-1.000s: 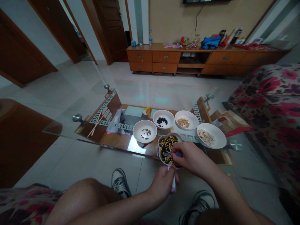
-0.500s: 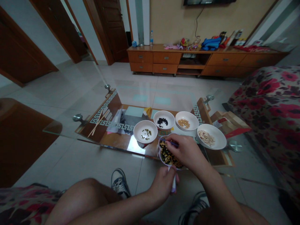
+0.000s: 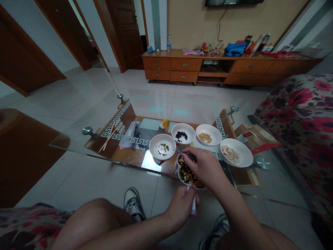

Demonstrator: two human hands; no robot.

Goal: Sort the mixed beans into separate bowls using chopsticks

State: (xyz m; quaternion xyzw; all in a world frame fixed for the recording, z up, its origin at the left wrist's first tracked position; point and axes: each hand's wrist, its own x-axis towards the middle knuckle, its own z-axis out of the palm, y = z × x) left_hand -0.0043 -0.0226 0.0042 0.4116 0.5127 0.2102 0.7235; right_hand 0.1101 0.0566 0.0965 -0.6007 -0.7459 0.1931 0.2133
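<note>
My left hand [image 3: 183, 203] grips the pale handle of a scalloped dish [image 3: 185, 176] full of mixed beans and seeds, held at the near edge of the glass table. Above that dish, my right hand [image 3: 204, 165] pinches dark tweezers [image 3: 183, 152], whose tips point left at the rim of a white bowl [image 3: 155, 152] with a few small green beans. Whether the tips hold a bean is too small to tell. Behind stand a white bowl of black beans [image 3: 181, 136] and one of yellow beans [image 3: 205, 138]. At the right is a white bowl of pale flat seeds [image 3: 231, 153].
The bowls stand on a glass table [image 3: 73, 142] with metal supports and a lower wooden shelf. Chopsticks [image 3: 109, 137] lie at its left. A brown paper bag [image 3: 256, 137] is at the right, near a flower-patterned sofa [image 3: 299, 104]. A wooden cabinet [image 3: 184, 66] lines the far wall.
The tweezers in my right hand have lifted a little and swung from over the scalloped dish toward the green-bean bowl. My left hand keeps its hold on the handle.
</note>
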